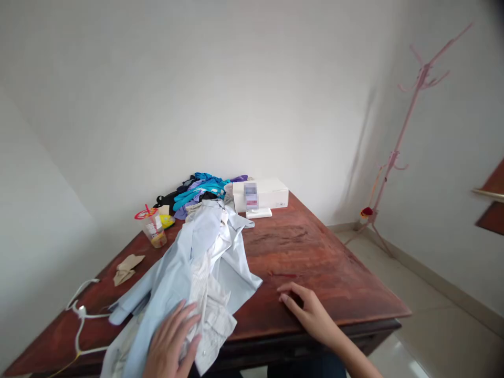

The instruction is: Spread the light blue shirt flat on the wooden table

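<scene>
A heap of blue and purple clothes [202, 191] lay by a white box [262, 193]; a plastic cup [153, 228], crumpled paper [126, 268], and a pink coat stand [397, 142] were nearby.

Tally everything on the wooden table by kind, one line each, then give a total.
Garment heaps: 2, pale blue shirt pile under the left hand, colourful pile
White box: 1
Plastic cup: 1
White hanger: 1
Crumpled brown paper: 1
Total: 6
The right hand rests flat on the bare table.
</scene>
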### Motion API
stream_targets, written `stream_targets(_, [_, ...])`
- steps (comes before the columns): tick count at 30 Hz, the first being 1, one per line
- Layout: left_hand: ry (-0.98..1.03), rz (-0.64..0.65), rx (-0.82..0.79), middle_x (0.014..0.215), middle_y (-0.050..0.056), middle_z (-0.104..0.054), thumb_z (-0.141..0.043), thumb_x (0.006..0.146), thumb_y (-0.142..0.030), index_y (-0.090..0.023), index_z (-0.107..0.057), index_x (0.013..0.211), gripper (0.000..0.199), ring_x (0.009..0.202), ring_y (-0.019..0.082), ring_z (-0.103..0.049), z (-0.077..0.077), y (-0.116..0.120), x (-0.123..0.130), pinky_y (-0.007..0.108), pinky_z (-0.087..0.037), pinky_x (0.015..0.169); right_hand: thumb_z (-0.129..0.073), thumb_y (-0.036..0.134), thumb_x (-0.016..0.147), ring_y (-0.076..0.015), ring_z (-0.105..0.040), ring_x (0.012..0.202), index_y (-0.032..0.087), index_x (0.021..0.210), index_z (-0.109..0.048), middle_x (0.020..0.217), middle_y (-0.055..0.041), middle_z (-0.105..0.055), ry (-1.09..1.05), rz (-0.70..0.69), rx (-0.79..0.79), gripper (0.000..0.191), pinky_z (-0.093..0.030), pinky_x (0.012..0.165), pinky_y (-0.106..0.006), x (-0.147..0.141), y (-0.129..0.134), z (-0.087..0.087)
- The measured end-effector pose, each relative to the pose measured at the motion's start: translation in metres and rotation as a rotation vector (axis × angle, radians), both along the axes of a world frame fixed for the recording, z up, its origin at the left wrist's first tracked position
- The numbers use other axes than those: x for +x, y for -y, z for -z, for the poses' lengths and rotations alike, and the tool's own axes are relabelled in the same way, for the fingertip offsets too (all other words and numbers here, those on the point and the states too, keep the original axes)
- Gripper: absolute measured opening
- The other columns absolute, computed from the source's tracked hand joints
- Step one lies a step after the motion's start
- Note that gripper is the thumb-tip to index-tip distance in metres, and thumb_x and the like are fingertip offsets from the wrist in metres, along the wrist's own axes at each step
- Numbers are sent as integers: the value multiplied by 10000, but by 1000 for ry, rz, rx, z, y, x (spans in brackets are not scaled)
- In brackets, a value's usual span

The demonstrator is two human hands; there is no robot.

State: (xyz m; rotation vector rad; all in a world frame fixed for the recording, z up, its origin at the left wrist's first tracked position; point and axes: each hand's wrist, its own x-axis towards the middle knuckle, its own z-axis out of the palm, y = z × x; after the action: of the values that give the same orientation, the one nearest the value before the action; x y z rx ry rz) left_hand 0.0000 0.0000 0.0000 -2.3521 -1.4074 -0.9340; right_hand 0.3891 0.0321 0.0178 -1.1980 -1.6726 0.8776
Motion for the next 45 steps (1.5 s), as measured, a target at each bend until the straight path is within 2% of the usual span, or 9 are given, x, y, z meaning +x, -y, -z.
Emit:
stream_targets(7, [17, -43, -67, 1364, 85, -651, -574, 948, -327, -294, -643, 1249, 310, 1330, 332, -557, -12, 6, 16, 527, -523, 1041, -578, 408, 936, -294, -707, 942, 236, 996, -758, 984, -85, -775, 75, 17, 95, 256, -528, 869, -397, -3, 3, -3])
stream_targets(12, [204, -248, -4, 1505, 179, -481, -596, 934, -441, -215, -553, 1355, 480, 1362, 384, -497, -9, 8, 24, 583, -467, 1079, -573, 396, 940, -286, -710, 930, 230, 988, -753, 976, -79, -780, 83, 19, 83, 249, -526, 859, -385, -2, 2, 0])
stream_targets(16, [265, -275, -33, 1286, 162, -658, -536, 951, -425, -204, -624, 1255, 386, 1199, 354, -624, -12, 6, 15, 532, -522, 1011, -582, 388, 932, -283, -709, 910, 233, 966, -759, 953, -74, -781, 81, 38, 88, 237, -525, 842, -381, -3, 2, -2])
stream_targets(21, [373, -374, -25, 930, 85, -784, -514, 929, -381, -239, -726, 990, 262, 873, 296, -744, -32, 6, -6, 379, -601, 758, -581, 389, 933, -278, -713, 894, 240, 950, -759, 935, -65, -780, 92, 37, 96, 233, -526, 826, -366, -2, 3, -5])
stream_targets(28, [540, -87, 90, 1033, 50, -743, -584, 933, -271, -243, -710, 1035, 164, 932, 218, -717, -76, 47, 34, 301, -599, 846, -568, 374, 947, -273, -711, 911, 231, 969, -749, 957, -66, -776, 96, 32, 98, 232, -519, 836, -361, -3, 3, -2])
stream_targets(34, [527, 158, 55, 994, 66, -751, -594, 905, -225, -284, -734, 1038, 202, 873, 250, -723, -91, 77, 76, 348, -629, 777, -556, 404, 961, -266, -707, 930, 221, 989, -740, 978, -69, -772, 94, 6, 71, 262, -515, 865, -361, -1, 1, 2])
stream_targets(39, [544, 437, -227, 899, 72, -744, -599, 910, -228, -300, -755, 1086, 245, 813, 237, -711, -81, 77, 105, 328, -620, 733, -561, 422, 946, -254, -701, 875, 195, 947, -744, 898, -72, -766, 88, -41, 15, 292, -520, 830, -356, -6, -11, -2])
stream_targets(42, [650, 568, -356, 866, 59, -716, -562, 948, -183, -317, -729, 1181, 317, 762, 197, -686, -64, 75, 127, 293, -591, 707, -594, 440, 919, -220, -694, 784, 179, 945, -719, 854, -64, -754, -14, -87, -65, 291, -536, 768, -340, -22, -34, -10])
stream_targets(45, [732, 670, -383, 878, 67, -689, -544, 971, -207, -288, -713, 1229, 319, 763, 178, -663, -42, 75, 150, 265, -550, 706, -649, 471, 886, -171, -667, 670, 182, 1024, -666, 861, -47, -737, -182, -88, -230, 321, -513, 587, -272, -49, -71, -18])
